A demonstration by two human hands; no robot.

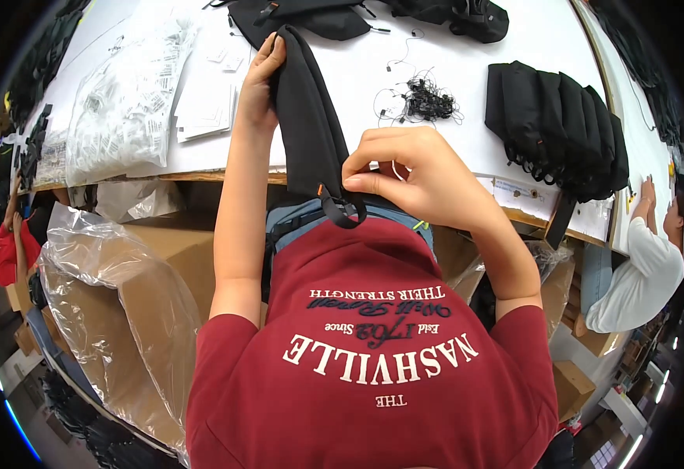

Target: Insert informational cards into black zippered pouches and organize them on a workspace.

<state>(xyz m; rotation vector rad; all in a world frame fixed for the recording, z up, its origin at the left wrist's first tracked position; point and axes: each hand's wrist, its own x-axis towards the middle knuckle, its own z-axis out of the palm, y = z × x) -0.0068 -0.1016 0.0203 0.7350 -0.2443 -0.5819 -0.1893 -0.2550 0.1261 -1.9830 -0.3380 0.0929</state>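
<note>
A long black fabric pouch [303, 117] with a small orange tab and a dark loop at its near end hangs over the table's front edge. My left hand [262, 82] is closed around its far end, thumb on the side facing me. At the near right edge of the pouch, my right hand [428, 172] has thumb and forefinger pinched together on the fabric. Exactly what lies between those fingertips is partly hidden. Beyond the table edge on the right sits a tangle of thin black strings [429, 100].
Several black pouches [553, 129] stand stacked at the right. More black bags [310, 17] lie at the far edge. A clear bag of white tags [127, 109] and white cards [205, 113] are at left. Plastic-covered cartons [115, 313] stand below the table. Other people work at both sides.
</note>
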